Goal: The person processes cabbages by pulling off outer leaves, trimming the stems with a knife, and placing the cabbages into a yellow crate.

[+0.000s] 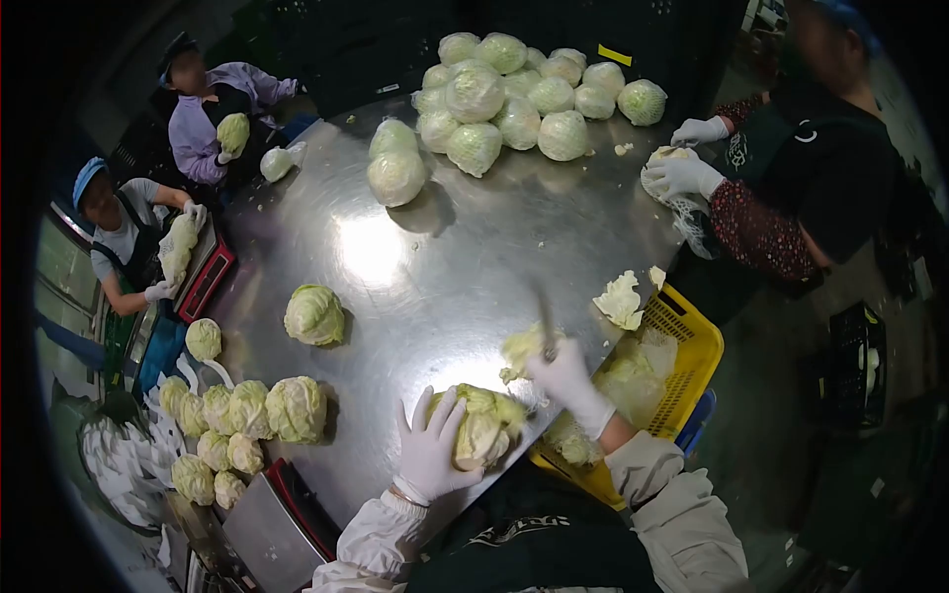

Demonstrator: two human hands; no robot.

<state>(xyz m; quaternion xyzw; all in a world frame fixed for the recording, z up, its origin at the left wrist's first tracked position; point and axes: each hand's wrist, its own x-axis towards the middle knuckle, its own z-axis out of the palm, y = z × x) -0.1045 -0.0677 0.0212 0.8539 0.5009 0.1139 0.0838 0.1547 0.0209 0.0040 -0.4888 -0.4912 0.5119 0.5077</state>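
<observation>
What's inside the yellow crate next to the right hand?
The yellow crate holds loose pale cabbage leaves, piled toward the table side. Its far mesh wall shows bare. The right hand and forearm cover the near corner, so what lies beneath them and under the leaves cannot be seen.

Cabbage pile (524,89) far end – yellow crate (682,356) right – scale (272,529) near edge, steel table (435,267).

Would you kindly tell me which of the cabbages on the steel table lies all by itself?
The cabbage at the table's left-centre, on bare steel with no neighbours; the others sit in heaps or are held in hands.
</observation>
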